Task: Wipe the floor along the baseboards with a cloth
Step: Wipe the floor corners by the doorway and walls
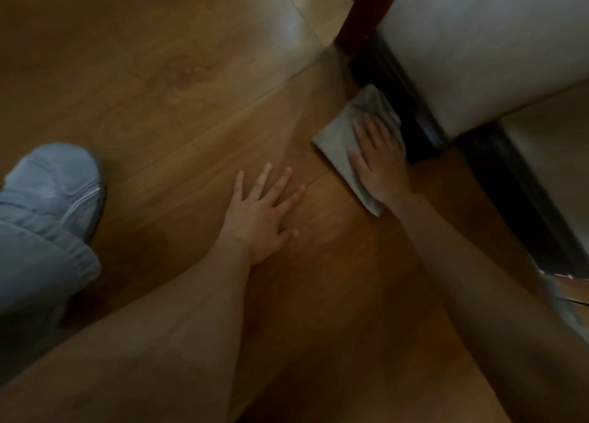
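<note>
A folded grey cloth (pixel 339 136) lies flat on the brown wooden floor (pixel 178 81), right against the dark baseboard (pixel 411 110) under a pale wall. My right hand (pixel 377 161) presses down on the cloth with straight fingers that point toward the baseboard and cover its middle. My left hand (pixel 263 214) lies flat on the bare floor to the left of the cloth, fingers spread, holding nothing.
The baseboard (pixel 522 199) steps round a wall corner (pixel 462 129) and runs on toward the lower right. A dark wooden post (pixel 357 24) stands at the top. My knee in light trousers and a grey shoe (pixel 57 183) are at the left.
</note>
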